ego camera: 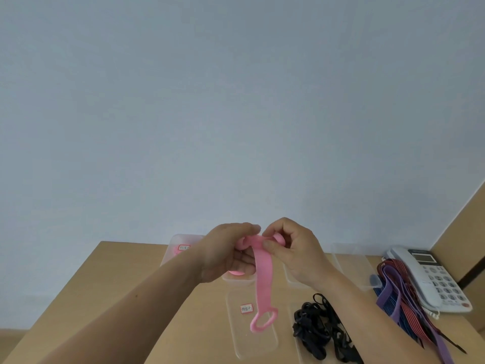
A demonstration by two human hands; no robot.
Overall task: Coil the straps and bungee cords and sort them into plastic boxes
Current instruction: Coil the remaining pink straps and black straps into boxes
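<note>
I hold the pink strap [263, 274] up in front of me, above the tan table [105, 285], with both hands at its upper end. My left hand [231, 250] has its fingers curled over the top of the strap, thumb underneath, grasping it. My right hand [296, 253] pinches the strap between thumb and forefinger just beside the left; a small rolled part of the pink webbing shows at those fingertips, and my other right fingers are curled in. From the grip the strap hangs straight down toward 6 o'clock and ends in an open loop. The loop dangles over a flat clear plastic piece [252, 337] with a pink-edged label; I cannot tell whether it is a box or a lid, or whether the loop touches it.

Taking the grip as the centre of the dial, a clear plastic box [174, 245] with a pink label stands at 9 o'clock, partly behind my left wrist. A second clear box [237, 281] sits under my left palm, with something pink inside, mostly hidden. A third clear box [351, 269] lies at 3 o'clock. A tangle of black straps [320, 329] lies at 5 o'clock. At 4 o'clock is a heap of purple, red-striped and blue bungee cords [399, 298], just beside a white desk telephone [433, 279].
</note>
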